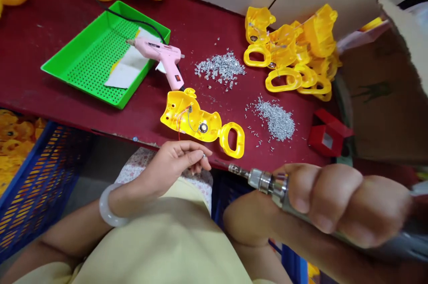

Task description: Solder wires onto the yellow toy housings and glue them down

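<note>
My right hand [337, 201] is wrapped round a metal power screwdriver [267, 181], its thin bit pointing left toward my left hand. My left hand [177, 161] hovers at the table's near edge with its fingertips pinched on a tiny screw [203, 156]. Just beyond it a yellow plastic toy half-shell [197, 121] lies open side up on the red table [50, 21], showing thin wires, a round metal part and a loop handle at its right end.
Two heaps of small silver screws [220, 67] [276, 119] lie behind the shell. A pink glue gun [162, 56] rests across a green tray [83, 65]. Yellow shells [294, 52] pile at right, a red box [327, 134] beside them. A blue crate [36, 181] stands lower left.
</note>
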### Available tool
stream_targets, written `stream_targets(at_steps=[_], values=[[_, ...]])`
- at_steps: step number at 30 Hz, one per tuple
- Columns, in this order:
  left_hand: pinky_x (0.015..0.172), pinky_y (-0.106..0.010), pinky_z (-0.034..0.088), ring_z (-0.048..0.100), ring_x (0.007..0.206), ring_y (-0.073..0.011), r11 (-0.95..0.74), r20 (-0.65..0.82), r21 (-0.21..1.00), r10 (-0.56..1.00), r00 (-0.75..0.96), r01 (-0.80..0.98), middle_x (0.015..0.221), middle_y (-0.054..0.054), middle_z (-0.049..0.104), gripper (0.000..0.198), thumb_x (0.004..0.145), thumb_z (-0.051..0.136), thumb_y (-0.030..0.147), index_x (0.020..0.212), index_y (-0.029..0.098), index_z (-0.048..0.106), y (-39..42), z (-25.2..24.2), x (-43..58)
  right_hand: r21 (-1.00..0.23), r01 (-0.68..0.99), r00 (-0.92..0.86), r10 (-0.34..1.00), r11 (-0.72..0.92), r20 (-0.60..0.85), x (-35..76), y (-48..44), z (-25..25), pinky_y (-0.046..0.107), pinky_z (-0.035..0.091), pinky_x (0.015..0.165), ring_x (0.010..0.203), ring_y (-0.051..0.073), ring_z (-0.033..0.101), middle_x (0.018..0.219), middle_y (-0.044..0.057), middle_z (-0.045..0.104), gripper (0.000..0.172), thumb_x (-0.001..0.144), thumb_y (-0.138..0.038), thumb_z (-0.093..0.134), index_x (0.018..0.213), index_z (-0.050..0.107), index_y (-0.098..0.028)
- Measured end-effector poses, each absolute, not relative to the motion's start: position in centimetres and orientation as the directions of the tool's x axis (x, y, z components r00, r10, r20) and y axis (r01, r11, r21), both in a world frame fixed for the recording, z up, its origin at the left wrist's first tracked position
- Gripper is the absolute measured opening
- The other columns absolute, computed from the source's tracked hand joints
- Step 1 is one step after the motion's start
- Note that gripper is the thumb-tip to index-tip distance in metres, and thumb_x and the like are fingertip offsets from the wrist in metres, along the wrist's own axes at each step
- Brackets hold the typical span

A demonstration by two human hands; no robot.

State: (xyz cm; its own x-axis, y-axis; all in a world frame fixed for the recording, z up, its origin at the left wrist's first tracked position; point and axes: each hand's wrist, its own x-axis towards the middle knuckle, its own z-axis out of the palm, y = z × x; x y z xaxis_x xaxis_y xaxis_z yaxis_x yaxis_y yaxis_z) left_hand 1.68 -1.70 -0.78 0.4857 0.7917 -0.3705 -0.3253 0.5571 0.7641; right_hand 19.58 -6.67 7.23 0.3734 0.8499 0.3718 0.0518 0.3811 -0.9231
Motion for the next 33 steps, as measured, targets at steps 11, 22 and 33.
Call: stream_targets(at_steps=[11,22,33], values=[[0.061,-0.020,0.046,0.058,0.062,-0.0076,0.558,-0.348,0.754,0.787,0.509,-0.348,0.076,-0.004,0.073,0.016,0.084,0.066,0.029,0.090,0.015,0.071,-1.9,-0.9,1.2,-0.779,-0.120,0.271,0.775,0.616,0.571,17.0,-3.5,6.9,0.026,0.030,0.031,0.038,0.009,0.032,0.049,-0.009,0.036,0.019,0.082,-0.027,0.064,0.100,0.069,-0.024],[0.068,-0.020,0.056,0.069,0.071,-0.0102,0.414,-0.239,0.791,0.887,0.394,-0.451,0.081,-0.003,0.074,0.007,0.083,0.065,0.018,0.084,0.016,0.072,-2.2,-0.2,2.1,-0.802,-0.007,0.202,0.786,0.598,0.584,19.4,-4.4,6.4,0.029,0.024,0.033,0.037,0.011,0.025,0.046,-0.009,0.033,0.026,0.084,-0.033,0.059,0.107,0.068,-0.028],[0.063,-0.023,0.055,0.067,0.064,-0.0115,0.510,-0.282,0.736,0.828,0.484,-0.446,0.073,-0.004,0.074,0.013,0.082,0.069,0.026,0.086,0.014,0.069,-2.1,-0.7,2.0,-0.858,0.016,0.118,0.851,0.513,0.511,21.1,-4.8,6.6,0.029,0.024,0.036,0.038,0.011,0.020,0.045,-0.009,0.028,0.028,0.082,-0.036,0.062,0.110,0.067,-0.033]])
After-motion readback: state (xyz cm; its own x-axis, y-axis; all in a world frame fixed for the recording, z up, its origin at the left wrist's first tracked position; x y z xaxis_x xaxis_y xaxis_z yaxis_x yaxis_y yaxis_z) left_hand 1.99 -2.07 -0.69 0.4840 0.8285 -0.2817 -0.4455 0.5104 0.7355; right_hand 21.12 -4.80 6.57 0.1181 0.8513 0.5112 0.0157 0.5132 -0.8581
